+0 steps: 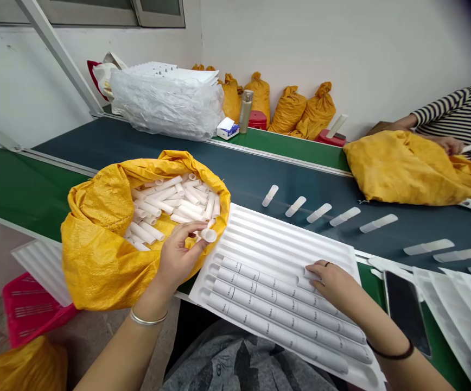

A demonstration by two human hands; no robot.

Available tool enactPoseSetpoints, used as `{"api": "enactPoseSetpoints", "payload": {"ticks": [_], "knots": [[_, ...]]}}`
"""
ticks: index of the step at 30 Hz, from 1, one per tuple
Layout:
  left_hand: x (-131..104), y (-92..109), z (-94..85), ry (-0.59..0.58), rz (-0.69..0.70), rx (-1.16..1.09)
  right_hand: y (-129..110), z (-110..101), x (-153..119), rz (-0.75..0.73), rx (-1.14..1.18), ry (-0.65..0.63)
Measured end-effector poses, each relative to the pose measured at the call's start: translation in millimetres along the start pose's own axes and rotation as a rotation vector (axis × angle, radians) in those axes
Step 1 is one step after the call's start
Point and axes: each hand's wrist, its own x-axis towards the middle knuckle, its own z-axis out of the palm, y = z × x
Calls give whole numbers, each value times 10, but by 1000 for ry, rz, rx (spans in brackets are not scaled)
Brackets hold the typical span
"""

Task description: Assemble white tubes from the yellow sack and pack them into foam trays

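My left hand [178, 255] pinches a short white plastic tube [209, 235], its round open end facing me, over the near rim of a yellow woven sack [97, 239]. Loose white tubes [166, 201] fill much of that sack. Over the white grooved tray [284, 231], my right hand [333, 279] has its fingers closed on another white tube [307, 277]. Rows of white tubes with small dark print [268, 309] lie in the tray's near grooves; the far grooves are bare. The right fingertips partly cover the tube they hold.
Several translucent tubes [343, 216] stand along the dark belt [252, 163]. A phone [406, 309] and stacked trays [451, 309] lie at right. Opposite, a person in a striped sleeve [443, 106] works at another yellow sack [410, 165]. A plastic-wrapped stack [166, 103] stands behind.
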Motion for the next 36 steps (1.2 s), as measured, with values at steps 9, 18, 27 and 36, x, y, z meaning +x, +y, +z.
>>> {"api": "enactPoseSetpoints", "payload": {"ticks": [9, 18, 27, 36], "knots": [[-137, 382, 256, 18, -564, -980, -290, -352, -57, -32, 348, 378], [-189, 480, 447, -66, -519, -800, -1083, -634, 14, -594, 998, 645], [-131, 637, 161, -423, -56, 8, -1002, -828, 111, -809, 719, 572], [-178, 600, 177, -267, 361, 264, -1113, -732, 198, -504, 1105, 330]]}}
